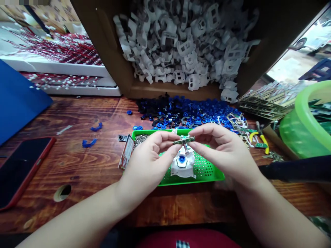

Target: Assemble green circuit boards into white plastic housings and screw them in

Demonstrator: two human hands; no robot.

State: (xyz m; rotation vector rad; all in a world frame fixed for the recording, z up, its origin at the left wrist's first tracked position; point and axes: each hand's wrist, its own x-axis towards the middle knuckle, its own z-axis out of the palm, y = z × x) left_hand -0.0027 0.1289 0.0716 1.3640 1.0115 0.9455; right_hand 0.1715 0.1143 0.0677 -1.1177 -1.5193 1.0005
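Note:
Both my hands meet over a green perforated tray [207, 170]. My left hand [150, 158] and my right hand [222, 148] each pinch one end of a small green circuit board [184, 139], held level between the fingertips. A short spring or pin hangs from the board's underside. Directly below it a white plastic housing [183, 165] with a blue button in its middle rests against my left fingers, above the tray.
A tipped cardboard box [108, 51] spills white housings [186, 44] behind a heap of blue buttons [186, 112]. A red-cased phone [20, 168] lies at left, yellow pliers [261, 137], stacked circuit panels [269, 100] and a green basin [305, 120] at right. Small screws [141, 138] fill the tray's left end.

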